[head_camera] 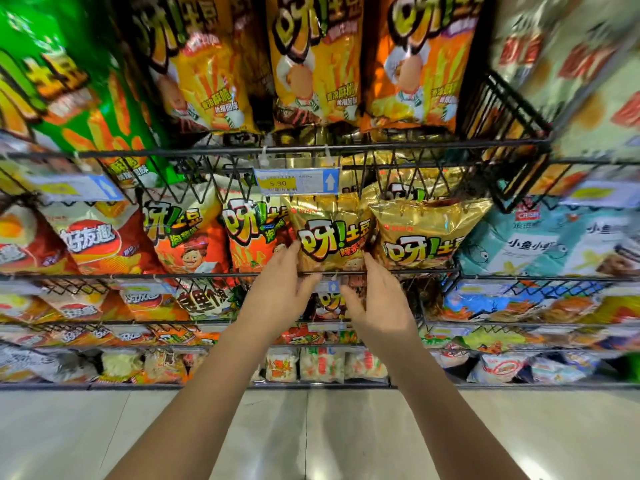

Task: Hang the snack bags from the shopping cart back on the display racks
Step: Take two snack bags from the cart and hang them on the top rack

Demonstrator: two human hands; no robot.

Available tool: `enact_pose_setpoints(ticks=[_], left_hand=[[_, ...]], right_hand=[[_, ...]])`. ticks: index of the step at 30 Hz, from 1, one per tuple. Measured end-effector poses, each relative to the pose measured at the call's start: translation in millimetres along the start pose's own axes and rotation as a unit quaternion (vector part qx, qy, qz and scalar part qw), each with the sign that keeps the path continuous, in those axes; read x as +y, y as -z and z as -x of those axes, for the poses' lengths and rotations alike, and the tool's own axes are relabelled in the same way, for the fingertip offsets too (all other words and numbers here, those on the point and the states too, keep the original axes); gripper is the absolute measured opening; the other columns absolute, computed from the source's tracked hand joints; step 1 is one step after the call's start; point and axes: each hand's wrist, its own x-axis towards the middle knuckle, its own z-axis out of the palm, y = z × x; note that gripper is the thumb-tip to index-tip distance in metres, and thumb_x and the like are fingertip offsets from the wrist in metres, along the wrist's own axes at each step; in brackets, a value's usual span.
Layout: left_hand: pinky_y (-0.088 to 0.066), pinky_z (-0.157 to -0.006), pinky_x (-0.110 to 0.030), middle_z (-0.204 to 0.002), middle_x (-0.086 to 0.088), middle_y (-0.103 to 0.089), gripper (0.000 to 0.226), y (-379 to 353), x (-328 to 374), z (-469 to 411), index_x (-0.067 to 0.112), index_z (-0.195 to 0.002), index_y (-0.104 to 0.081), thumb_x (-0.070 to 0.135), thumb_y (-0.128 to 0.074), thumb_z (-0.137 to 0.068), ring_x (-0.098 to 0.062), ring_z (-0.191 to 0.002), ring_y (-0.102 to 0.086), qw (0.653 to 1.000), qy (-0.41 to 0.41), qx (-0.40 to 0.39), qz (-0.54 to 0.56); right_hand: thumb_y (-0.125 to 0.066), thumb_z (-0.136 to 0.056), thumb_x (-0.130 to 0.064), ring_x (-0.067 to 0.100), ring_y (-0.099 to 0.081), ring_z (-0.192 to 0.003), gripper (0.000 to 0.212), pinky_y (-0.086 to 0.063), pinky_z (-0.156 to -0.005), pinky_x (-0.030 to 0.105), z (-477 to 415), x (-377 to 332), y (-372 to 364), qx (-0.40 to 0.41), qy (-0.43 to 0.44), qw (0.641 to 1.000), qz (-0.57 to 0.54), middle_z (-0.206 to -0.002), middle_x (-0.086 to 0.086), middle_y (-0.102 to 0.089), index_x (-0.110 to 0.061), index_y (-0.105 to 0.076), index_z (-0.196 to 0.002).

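Store aisle, wire racks (pixel 381 146) packed w/ snacks. Mid-tier centre sits gold bag (pixel 329 237); left grip (pixel 280 285) & right grip (pixel 379 296), fingers straightish, touch its lower sides, not clasping. Nudge it upright behind rail (pixel 415 271), level w/ neighbour bag (pixel 422 237).

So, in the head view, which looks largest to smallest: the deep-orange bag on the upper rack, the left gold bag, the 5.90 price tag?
1. deep-orange bag, though nearness may enlarge it.
2. left gold bag.
3. 5.90 price tag.
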Motion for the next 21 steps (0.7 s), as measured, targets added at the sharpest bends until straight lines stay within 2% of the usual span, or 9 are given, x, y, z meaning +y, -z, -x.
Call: enact_pose_setpoints(ticks=[4, 7, 10, 14, 17, 21], left_hand=[[-0.026, -0.123, -0.037, -0.167, -0.005, -0.026, 0.068, 28, 21, 37, 0.018, -0.161, -0.025, 0.048, -0.047, -0.105, -0.021, -0.156, -0.019, 0.993, -0.070, 0.011, -0.092], [-0.029, -0.121, -0.038, -0.163, -0.003, -0.033, 0.067, 47, 45, 62, 0.022, -0.160, -0.030, 0.052, -0.049, -0.103, -0.022, -0.151, -0.029, 0.978, -0.130, 0.029, -0.159], [-0.029, -0.123, -0.040, -0.164, 0.000, -0.030, 0.070, 57, 70, 82, 0.027, -0.160, -0.029, 0.057, -0.049, -0.100, -0.021, -0.151, -0.027, 0.964, -0.177, 0.027, -0.195], [-0.027, -0.122, -0.041, -0.166, 0.003, -0.024, 0.072, 61, 114, 95, 0.030, -0.160, -0.030, 0.059, -0.053, -0.097, -0.021, -0.154, -0.022, 0.952, -0.245, 0.018, -0.181], [-0.023, -0.124, -0.041, -0.167, 0.002, -0.023, 0.075, 52, 145, 101, 0.031, -0.159, -0.029, 0.060, -0.056, -0.096, -0.022, -0.154, -0.019, 0.933, -0.308, 0.005, -0.189], [-0.021, -0.124, -0.040, -0.167, 0.002, -0.021, 0.078, 30, 186, 111, 0.031, -0.159, -0.029, 0.059, -0.061, -0.094, -0.022, -0.155, -0.015, 0.909, -0.378, -0.025, -0.174]], right_hand=[[-0.047, -0.106, -0.045, 0.014, -0.018, -0.155, 0.071, -0.019, -0.127, 0.034, 29, -4, 35, -0.013, 0.051, 0.998, 0.020, -0.168, -0.002, -0.024, -0.019, -0.017, -0.164], [-0.056, -0.102, -0.047, 0.019, -0.026, -0.153, 0.068, -0.028, -0.125, 0.041, 52, -4, 71, 0.010, 0.102, 0.993, 0.065, -0.165, 0.001, -0.031, -0.021, -0.032, -0.161], [-0.061, -0.100, -0.043, 0.022, -0.032, -0.150, 0.063, -0.031, -0.123, 0.038, 81, -4, 112, 0.041, 0.119, 0.986, 0.106, -0.162, 0.002, -0.036, -0.023, -0.041, -0.156], [-0.063, -0.098, -0.045, 0.024, -0.031, -0.151, 0.062, -0.033, -0.121, 0.044, 111, 5, 158, 0.064, 0.085, 0.985, 0.135, -0.164, 0.002, -0.032, -0.028, -0.043, -0.155], [-0.072, -0.092, -0.042, 0.032, -0.043, -0.144, 0.062, -0.044, -0.112, 0.051, 141, 18, 176, 0.111, 0.062, 0.982, 0.141, -0.158, 0.009, -0.042, -0.023, -0.053, -0.148], [-0.081, -0.085, -0.037, 0.035, -0.049, -0.137, 0.067, -0.049, -0.106, 0.050, 194, 37, 199, 0.152, -0.005, 0.975, 0.163, -0.155, 0.015, -0.045, -0.020, -0.056, -0.145]])
